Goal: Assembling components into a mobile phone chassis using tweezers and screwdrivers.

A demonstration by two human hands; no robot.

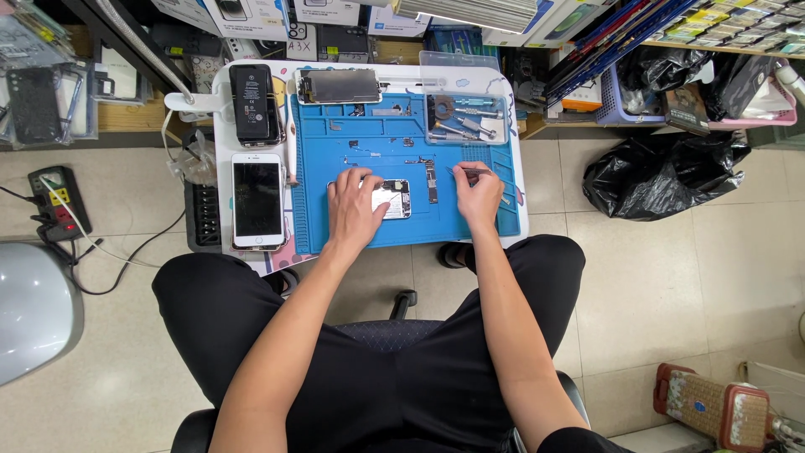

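Opened phone body (392, 200) is pinned flat near the blue mat's (369, 143) front edge by the left hand (354, 206); tweezers (471, 172) are pinched in the right hand (479, 196).

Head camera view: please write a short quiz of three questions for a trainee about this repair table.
1. True or false: the left hand rests on the opened phone.
2. What does the right hand hold? A) thin metal tool B) cup C) tape
3. What colour is the work mat?

Key: 1 true; 2 A; 3 blue. The white phone lies beside the mat, untouched.
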